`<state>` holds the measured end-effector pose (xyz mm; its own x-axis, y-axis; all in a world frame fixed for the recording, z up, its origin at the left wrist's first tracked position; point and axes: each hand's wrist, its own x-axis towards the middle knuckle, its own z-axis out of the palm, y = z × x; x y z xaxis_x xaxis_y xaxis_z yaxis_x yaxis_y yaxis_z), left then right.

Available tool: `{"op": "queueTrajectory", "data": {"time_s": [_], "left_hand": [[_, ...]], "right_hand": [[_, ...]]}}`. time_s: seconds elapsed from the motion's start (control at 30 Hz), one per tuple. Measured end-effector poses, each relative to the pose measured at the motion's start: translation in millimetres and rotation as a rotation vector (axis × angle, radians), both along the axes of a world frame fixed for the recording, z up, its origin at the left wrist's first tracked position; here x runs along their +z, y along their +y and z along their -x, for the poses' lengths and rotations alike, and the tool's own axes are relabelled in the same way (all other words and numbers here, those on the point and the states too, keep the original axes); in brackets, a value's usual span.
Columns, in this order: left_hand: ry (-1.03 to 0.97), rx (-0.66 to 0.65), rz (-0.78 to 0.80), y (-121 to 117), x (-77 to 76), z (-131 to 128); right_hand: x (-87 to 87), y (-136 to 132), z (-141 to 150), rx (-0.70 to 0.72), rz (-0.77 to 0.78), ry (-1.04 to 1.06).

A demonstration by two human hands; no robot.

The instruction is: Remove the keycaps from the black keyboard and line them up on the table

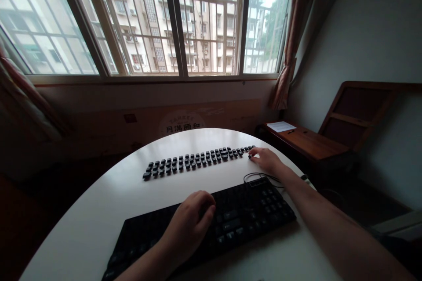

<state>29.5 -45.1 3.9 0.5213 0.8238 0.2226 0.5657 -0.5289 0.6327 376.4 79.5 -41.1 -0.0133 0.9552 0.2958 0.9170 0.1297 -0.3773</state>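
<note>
A black keyboard (257, 210) lies across the near part of the white round table. Over its middle rests my left hand (194, 215), fingers curled in; whether anything is in them is hidden. Farther back, loose black keycaps (194, 160) stand in slanting rows on the table. At the right end of these rows my right hand (265, 159) reaches out, its thumb and fingertips closed on a small black keycap (249, 156) at the table surface. Part of the keyboard's left half is covered by my left hand and forearm.
A black cable (253, 175) curls behind the keyboard, near my right forearm. The white table (115, 189) has a rounded far edge. To the right stands a wooden bench (303, 140) with a sheet of paper (281, 126). Barred windows (207, 30) fill the wall ahead.
</note>
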Motion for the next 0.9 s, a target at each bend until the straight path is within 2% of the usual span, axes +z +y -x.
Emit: {"op": "queueTrajectory", "data": {"time_s": [0.23, 0.47, 0.9], "left_hand": [[-0.001, 0.001, -0.007, 0, 0.1, -1], [-0.002, 0.001, -0.003, 0, 0.0, -1], [0.002, -0.007, -0.009, 0, 0.1, -2]], "right_hand": [[1.2, -1, 4, -0.041, 0.002, -0.005], [2.7, -1, 9, -0.017, 0.025, -0.008], [-3.3, 7, 12, -0.018, 0.071, -0.04]]}}
